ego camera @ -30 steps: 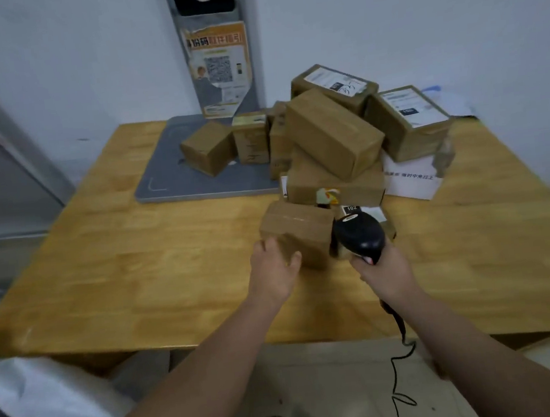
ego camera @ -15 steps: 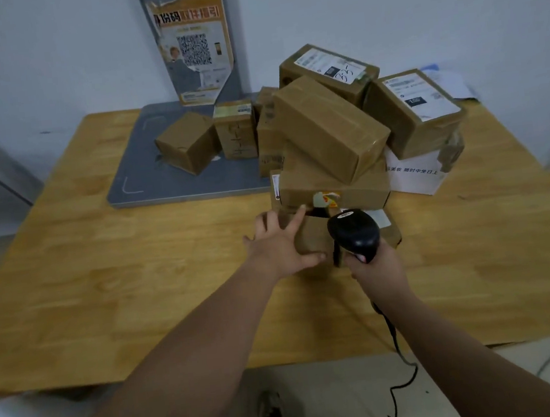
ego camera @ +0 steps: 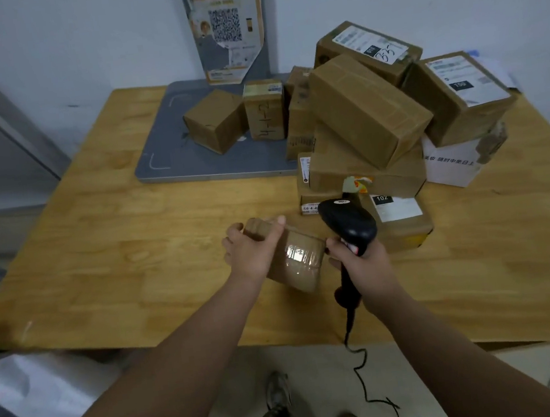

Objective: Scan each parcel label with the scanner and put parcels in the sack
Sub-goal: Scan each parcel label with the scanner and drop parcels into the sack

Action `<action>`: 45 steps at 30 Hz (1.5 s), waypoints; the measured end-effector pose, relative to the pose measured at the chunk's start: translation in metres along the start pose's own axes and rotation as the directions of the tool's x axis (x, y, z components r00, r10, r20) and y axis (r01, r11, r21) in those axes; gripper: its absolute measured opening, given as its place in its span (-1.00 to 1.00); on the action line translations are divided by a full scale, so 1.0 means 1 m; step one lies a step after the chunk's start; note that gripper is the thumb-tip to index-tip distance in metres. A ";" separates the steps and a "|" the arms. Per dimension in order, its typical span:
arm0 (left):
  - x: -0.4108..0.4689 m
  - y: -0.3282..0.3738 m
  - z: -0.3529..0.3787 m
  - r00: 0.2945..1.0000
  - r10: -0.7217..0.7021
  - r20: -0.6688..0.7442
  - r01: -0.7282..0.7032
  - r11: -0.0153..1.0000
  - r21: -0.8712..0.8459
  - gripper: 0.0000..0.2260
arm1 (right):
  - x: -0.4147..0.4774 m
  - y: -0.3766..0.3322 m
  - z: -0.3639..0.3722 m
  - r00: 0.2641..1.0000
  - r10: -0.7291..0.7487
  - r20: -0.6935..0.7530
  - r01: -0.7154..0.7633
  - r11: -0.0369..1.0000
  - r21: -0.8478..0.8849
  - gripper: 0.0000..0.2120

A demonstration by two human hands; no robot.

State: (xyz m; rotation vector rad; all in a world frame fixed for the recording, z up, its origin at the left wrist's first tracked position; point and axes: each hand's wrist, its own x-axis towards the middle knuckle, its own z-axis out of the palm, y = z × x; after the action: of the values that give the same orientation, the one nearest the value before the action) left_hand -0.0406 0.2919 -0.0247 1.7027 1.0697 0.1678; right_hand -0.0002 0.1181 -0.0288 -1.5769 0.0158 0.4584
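The left hand (ego camera: 254,251) grips a small taped parcel (ego camera: 297,260), tilted above the wooden table (ego camera: 136,257), in front of the parcel pile (ego camera: 369,120). The right hand (ego camera: 362,260) grips the black scanner (ego camera: 348,224) by its handle, just beside the parcel. A white sack (ego camera: 31,386) lies at lower left.

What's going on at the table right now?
A person is working through parcels. The left hand holds a small taped parcel near the front of the wooden table, and the right hand grips the black corded scanner beside it. No label shows on its visible faces. Other parcels are piled back right; a white sack lies lower left.
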 end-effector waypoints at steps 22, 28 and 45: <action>0.022 0.005 -0.050 0.898 -0.003 0.441 0.133 0.955 -0.266 -0.24 | 0.011 -0.018 0.067 0.998 -0.027 -0.061 0.033 0.994 0.102 -0.62; 0.061 0.001 -0.080 0.907 0.019 0.420 0.067 0.980 -0.188 -0.40 | 0.024 -0.058 0.073 1.000 -0.016 -0.018 0.011 0.973 -0.232 -0.89; 0.110 0.015 -0.087 0.958 0.136 0.253 -0.090 0.979 -0.183 -0.21 | 0.027 -0.087 0.106 0.982 -0.053 0.179 0.098 0.962 -0.253 -0.83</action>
State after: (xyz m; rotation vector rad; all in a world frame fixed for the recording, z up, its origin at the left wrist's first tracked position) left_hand -0.0176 0.4313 -0.0168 1.5815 0.7394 0.0977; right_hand 0.0203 0.2329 0.0480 -1.7846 -0.2448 0.5509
